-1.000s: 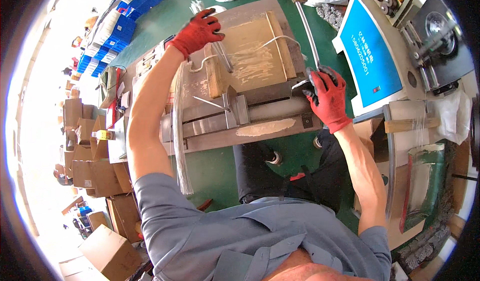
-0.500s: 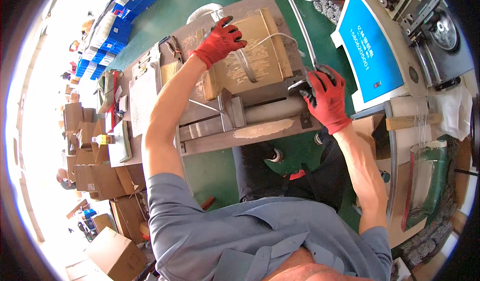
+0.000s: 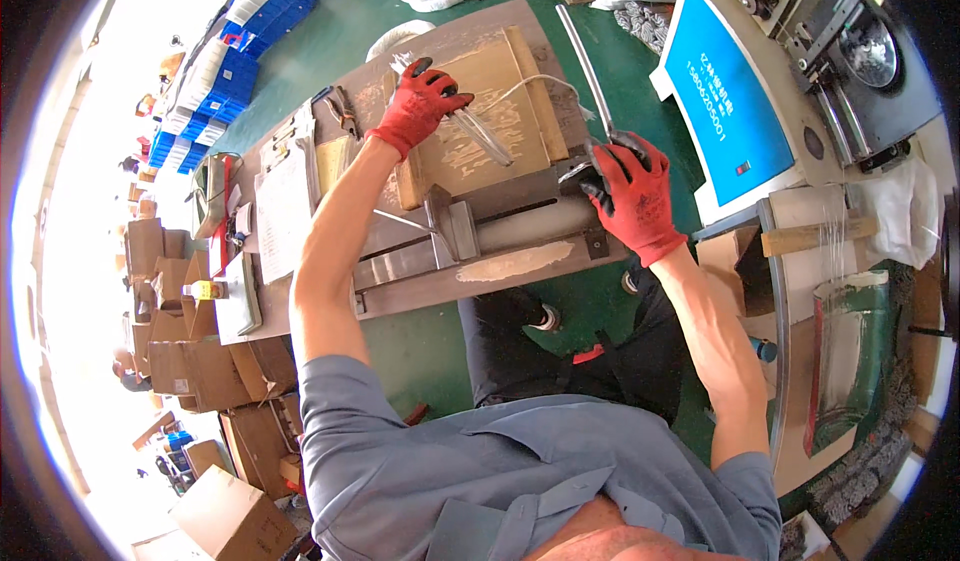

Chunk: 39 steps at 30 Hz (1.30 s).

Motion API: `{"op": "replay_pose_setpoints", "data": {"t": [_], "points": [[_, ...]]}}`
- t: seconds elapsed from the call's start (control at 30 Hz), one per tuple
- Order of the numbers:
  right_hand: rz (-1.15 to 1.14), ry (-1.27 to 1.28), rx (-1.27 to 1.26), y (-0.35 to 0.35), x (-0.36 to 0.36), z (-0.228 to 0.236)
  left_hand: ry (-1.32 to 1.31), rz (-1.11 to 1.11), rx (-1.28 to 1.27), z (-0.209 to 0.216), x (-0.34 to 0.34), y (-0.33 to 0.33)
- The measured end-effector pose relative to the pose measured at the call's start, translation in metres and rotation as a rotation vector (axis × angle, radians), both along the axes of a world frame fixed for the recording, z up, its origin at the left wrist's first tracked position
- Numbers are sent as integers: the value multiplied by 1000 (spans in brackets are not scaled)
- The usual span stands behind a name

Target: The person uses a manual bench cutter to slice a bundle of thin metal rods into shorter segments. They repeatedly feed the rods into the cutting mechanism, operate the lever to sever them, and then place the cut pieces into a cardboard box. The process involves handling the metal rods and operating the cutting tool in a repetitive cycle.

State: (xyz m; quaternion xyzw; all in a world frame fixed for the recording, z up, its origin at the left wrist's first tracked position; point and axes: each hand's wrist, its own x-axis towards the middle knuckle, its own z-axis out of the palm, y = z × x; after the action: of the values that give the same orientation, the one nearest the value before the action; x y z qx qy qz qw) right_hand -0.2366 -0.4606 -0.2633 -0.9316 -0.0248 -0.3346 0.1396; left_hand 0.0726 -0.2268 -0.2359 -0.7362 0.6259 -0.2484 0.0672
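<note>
Glaring white light [image 3: 85, 221] at left meets green floor [image 3: 345, 36].

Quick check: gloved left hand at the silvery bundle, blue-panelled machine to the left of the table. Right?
Wrong side: the blue-panelled machine stands to the right of the table, as the head view shows. The gloved left hand is at the silvery bundle, as you said.

Wide fisheye view from the head, downward over the workbench [image 3: 515, 263].

Brown workbench [image 3: 372, 86] with pliers [image 3: 342, 111], papers [image 3: 283, 211], worn tan board [image 3: 462, 173] on top.
</note>
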Motion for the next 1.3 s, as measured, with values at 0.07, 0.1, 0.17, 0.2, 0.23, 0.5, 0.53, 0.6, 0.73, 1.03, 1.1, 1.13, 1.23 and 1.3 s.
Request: {"op": "replay_pose_setpoints", "data": {"t": [0.07,0.1,0.17,0.2,0.23,0.5,0.53,0.6,0.73,1.03,1.1,1.13,1.23,1.3], "points": [[1,-8,0,0,0,0,5,-53,42,1,1,6],[-1,-3,-2,0,0,0,9,-79,62,0,2,9],[-7,6,-8,1,0,1,-3,-127,108,-1,5,15],[-7,3,-3,1,0,1,-10,-151,131,0,6,17],[-7,0,1,1,0,1,-18,-176,137,-1,6,17],[-9,18,-7,1,-2,4,-200,-159,153,-10,-11,-1],[-5,9,-6,1,-1,2,-204,-127,187,-10,-15,-1],[-5,6,-12,0,-1,2,-212,-64,260,-10,-22,3],[-10,14,-19,0,-2,3,-131,92,179,-1,-36,3],[-5,-6,-19,3,-2,3,333,-7,392,-12,-60,-2],[-11,-9,-26,2,-3,2,347,26,462,-5,-63,4],[-19,-5,-33,2,-3,2,320,35,490,-1,-68,4],[-7,5,-35,1,-4,5,282,38,435,4,-66,7],[25,9,-9,-2,-4,7,303,50,273,9,-68,6]]}}
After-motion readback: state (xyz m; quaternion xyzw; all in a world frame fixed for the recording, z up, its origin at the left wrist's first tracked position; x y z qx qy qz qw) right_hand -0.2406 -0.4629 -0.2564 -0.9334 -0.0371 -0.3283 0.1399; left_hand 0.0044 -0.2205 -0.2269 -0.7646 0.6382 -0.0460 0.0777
